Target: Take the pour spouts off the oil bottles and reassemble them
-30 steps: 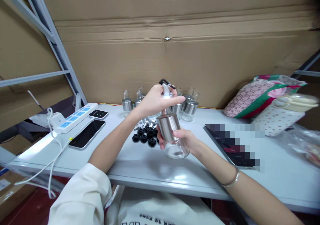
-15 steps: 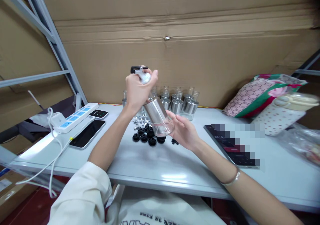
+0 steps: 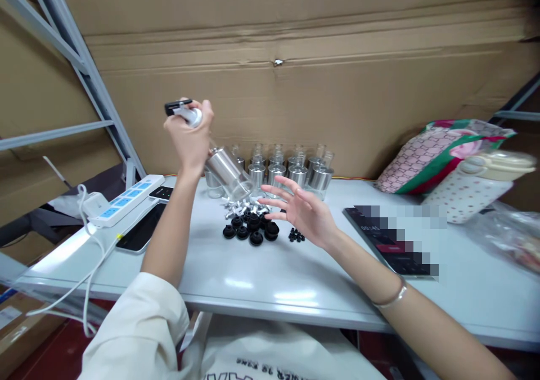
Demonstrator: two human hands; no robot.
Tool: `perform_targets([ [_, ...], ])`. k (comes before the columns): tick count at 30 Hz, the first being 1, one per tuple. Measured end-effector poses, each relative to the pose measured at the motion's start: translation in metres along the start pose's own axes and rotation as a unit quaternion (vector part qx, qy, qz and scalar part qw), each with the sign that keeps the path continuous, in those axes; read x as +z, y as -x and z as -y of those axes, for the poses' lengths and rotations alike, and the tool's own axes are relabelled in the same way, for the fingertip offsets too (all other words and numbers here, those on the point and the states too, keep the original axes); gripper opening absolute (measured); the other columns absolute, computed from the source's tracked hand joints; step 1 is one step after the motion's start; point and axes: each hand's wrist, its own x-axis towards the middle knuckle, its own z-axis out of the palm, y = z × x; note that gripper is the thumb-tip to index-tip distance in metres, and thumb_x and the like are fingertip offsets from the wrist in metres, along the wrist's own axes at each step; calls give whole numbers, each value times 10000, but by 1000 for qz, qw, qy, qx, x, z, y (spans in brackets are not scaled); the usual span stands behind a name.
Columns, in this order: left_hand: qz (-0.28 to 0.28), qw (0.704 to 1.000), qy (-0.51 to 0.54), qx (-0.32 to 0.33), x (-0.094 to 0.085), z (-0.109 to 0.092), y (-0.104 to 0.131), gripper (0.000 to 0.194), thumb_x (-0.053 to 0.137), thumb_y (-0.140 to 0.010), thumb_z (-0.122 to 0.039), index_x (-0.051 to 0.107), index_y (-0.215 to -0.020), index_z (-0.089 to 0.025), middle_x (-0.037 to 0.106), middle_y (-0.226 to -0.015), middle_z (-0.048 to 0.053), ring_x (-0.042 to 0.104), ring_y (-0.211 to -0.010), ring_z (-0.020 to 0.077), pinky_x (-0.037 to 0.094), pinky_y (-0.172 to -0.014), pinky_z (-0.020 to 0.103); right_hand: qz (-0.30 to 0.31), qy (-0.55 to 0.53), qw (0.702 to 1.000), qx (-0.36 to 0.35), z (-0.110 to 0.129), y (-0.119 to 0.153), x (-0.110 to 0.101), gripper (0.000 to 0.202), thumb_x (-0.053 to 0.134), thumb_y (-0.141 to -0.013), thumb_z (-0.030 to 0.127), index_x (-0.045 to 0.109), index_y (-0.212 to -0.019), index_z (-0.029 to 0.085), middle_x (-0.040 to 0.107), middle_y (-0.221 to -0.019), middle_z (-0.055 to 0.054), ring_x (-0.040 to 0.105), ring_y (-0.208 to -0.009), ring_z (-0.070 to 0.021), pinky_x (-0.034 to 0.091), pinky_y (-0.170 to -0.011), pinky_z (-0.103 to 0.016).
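Note:
My left hand (image 3: 192, 143) is wrapped round the neck of a glass and metal bottle (image 3: 228, 171), which hangs tilted above the table, its glass base towards the lower right. A silver and black spout piece (image 3: 188, 112) sticks out above that hand. My right hand (image 3: 306, 211) is spread, holding nothing, a little right of the bottle's base. Below lie several black round caps (image 3: 255, 237), white and silver small parts (image 3: 240, 206) and a small cluster of tiny black pieces (image 3: 296, 235). Several similar bottles (image 3: 297, 174) stand upright in rows behind.
On the left are a white power strip (image 3: 130, 200), a phone (image 3: 141, 231) and cables. A tablet-like device (image 3: 379, 233), a dotted flask (image 3: 468, 194), a patterned bag (image 3: 422, 155) and a clear plastic bag (image 3: 514, 233) lie on the right. Cardboard (image 3: 253, 98) stands behind the table.
My left hand has moved left with the bottle, away from my right hand. My right hand has let go of the bottle's base and its fingers have spread.

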Motion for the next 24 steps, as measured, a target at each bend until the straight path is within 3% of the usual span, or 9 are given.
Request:
perform_targets([
  [4, -38, 999, -27, 21, -8, 27, -17, 246, 526, -827, -340, 436, -636, -214, 478, -588, -26, 522, -506, 103, 442, -495, 241, 1, 13, 1000, 3, 1, 1, 3, 460, 611, -762, 456, 500, -1168, 272, 541, -1290, -97, 562, -1120, -288, 485, -849, -435],
  [9, -24, 996, -84, 4, -12, 54, -20, 210, 520, -826, -335, 462, -665, -213, 544, -650, 0, 585, -650, 142, 441, -585, 261, -18, 16, 1000, -4, 0, 2, 8, 445, 626, -742, 448, 508, -1126, 257, 582, -1234, -103, 582, -1077, -274, 490, -822, -408],
  [12, -9, 995, -98, -8, -14, 64, -18, 191, 523, -817, -320, 470, -667, -214, 565, -662, 16, 604, -718, 166, 439, -634, 276, -50, 17, 998, -28, 1, 1, 7, 387, 608, -749, 423, 517, -1081, 245, 650, -1081, -82, 619, -966, -233, 493, -782, -374],
  [16, -9, 990, -137, 10, -17, 75, -17, 175, 529, -808, -323, 479, -682, -212, 561, -638, 14, 597, -665, 161, 433, -656, 278, -84, 22, 995, -44, 3, 0, 4, 330, 575, -757, 423, 528, -1024, 235, 675, -873, -38, 627, -780, -182, 492, -719, -338],
  [24, 22, 978, -201, 39, -14, 92, -11, 177, 514, -818, -330, 537, -723, -182, 584, -639, 31, 612, -649, 162, 424, -649, 252, -59, 28, 997, -38, 2, 0, 5, 384, 598, -729, 413, 484, -1053, 242, 676, -910, -35, 628, -743, -172, 482, -695, -326],
])
